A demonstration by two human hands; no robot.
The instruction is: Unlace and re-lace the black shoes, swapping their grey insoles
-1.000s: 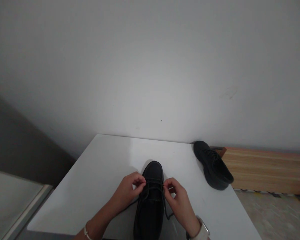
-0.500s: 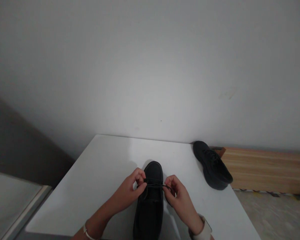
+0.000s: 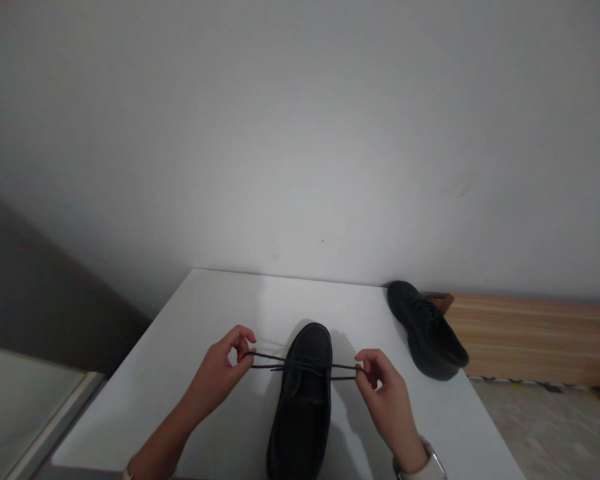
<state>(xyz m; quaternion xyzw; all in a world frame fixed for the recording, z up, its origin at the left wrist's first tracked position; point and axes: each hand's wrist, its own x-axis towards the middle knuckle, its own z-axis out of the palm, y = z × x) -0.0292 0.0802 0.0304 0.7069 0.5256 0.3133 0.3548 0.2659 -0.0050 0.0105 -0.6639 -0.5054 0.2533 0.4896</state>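
Black laces (image 3: 305,363) stretch from the left hand (image 3: 225,367), finger and thumb pinched on them, to the right hand (image 3: 386,400), pinching likewise. Between both hands sits the shoe (image 3: 300,410), its near end cut off; dark on dark, I can't make out how the laces cross.

The bottom edge cuts off the rear of the nearer black lace-up shoe (image 3: 304,400). Where the black shoelace (image 3: 343,366) crosses it, the strands are too dark and fine to tell how they are knotted. Fingers of the left hand (image 3: 223,369) and right hand (image 3: 386,395) partly hide its pinched loops.
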